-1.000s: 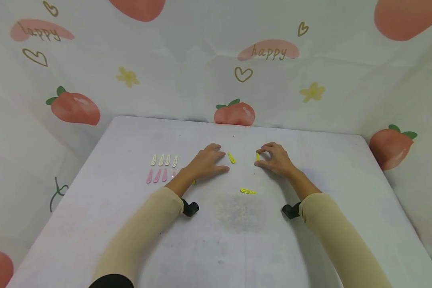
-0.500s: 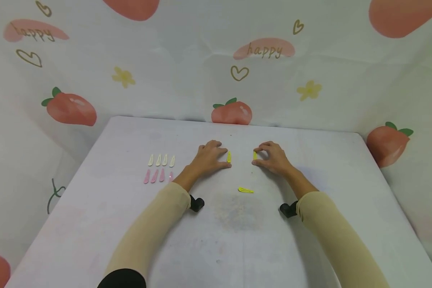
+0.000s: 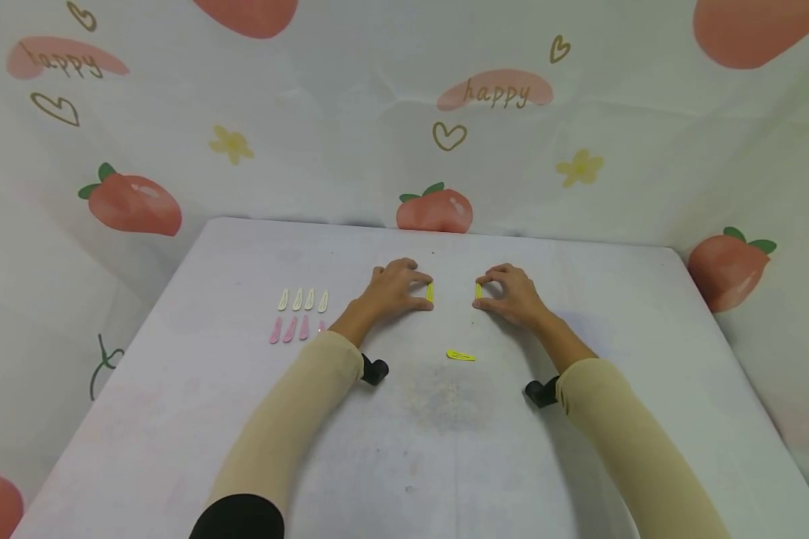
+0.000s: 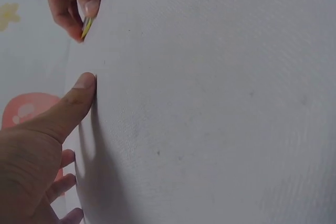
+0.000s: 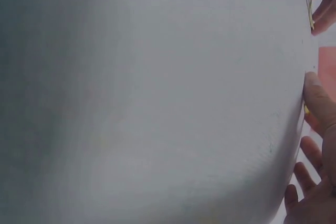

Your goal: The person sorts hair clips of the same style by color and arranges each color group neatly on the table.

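Near the middle of the table, my left hand [image 3: 394, 290] pinches a yellow snap hair clip [image 3: 430, 292] end to end between thumb and finger. A short way to its right, my right hand [image 3: 512, 293] pinches another yellow hair clip [image 3: 479, 290] the same way. Both clips stand roughly parallel, apart from each other. Closer to me lies a third yellow clip [image 3: 461, 355], sideways on the table. In the left wrist view, the right hand's clip [image 4: 86, 28] shows, while the left hand's own is hidden behind the thumb [image 4: 79, 98].
Left of my left hand, several white hair clips [image 3: 297, 299] lie in a row. Below them runs a row of pink clips [image 3: 290, 329], the rightmost partly covered by my left arm. A fruit-print cloth [image 3: 350, 150] hangs behind the white table [image 3: 580, 449].
My left hand has moved slightly right and taken hold of the slanted yellow clip, which now stands straighter. The right hand keeps its clip. A yellow clip by the left wrist is now hidden.
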`<state>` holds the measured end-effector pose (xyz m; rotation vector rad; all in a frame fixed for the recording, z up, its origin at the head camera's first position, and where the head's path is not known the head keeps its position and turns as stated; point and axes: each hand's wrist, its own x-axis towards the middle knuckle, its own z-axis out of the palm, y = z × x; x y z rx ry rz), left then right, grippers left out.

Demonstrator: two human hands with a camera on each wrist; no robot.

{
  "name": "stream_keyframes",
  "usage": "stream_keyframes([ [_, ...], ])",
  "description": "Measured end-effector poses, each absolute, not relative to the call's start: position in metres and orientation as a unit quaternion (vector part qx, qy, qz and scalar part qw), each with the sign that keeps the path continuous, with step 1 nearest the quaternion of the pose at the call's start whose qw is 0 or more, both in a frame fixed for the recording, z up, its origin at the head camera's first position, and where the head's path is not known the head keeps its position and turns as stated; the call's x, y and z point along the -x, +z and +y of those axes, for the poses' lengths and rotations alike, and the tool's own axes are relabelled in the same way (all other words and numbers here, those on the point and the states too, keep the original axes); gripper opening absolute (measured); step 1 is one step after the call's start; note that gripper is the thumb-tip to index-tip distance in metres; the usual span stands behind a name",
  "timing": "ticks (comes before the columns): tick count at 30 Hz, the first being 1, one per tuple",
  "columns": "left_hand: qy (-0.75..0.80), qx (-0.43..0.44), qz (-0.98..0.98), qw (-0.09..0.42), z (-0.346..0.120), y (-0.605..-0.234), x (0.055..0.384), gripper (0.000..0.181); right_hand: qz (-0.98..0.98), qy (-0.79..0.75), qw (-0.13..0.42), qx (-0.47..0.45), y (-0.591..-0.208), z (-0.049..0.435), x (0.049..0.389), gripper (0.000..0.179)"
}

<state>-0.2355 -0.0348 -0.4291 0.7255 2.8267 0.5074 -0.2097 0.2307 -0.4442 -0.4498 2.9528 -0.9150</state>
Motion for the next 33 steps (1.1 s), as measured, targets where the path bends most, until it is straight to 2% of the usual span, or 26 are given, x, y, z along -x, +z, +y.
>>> stream_keyframes([
  [6,0.189,-0.253,0.945,0.088,-0.042,-0.430,0.232,0.055,0.943,-0.299,0.007,0.145,-0.446,0.230,0.211,0.050],
  [13,0.187,-0.283,0.937,0.083,-0.068,-0.428,0.213,0.053,0.947,-0.289,0.016,0.139,-0.444,0.229,0.210,0.051],
  [25,0.212,-0.300,0.929,0.034,-0.110,-0.430,0.179,0.055,0.945,-0.288,-0.002,0.156,-0.444,0.233,0.209,0.051],
  [33,0.224,-0.308,0.924,0.022,-0.126,-0.434,0.170,0.055,0.942,-0.293,-0.004,0.161,-0.445,0.232,0.209,0.050],
])
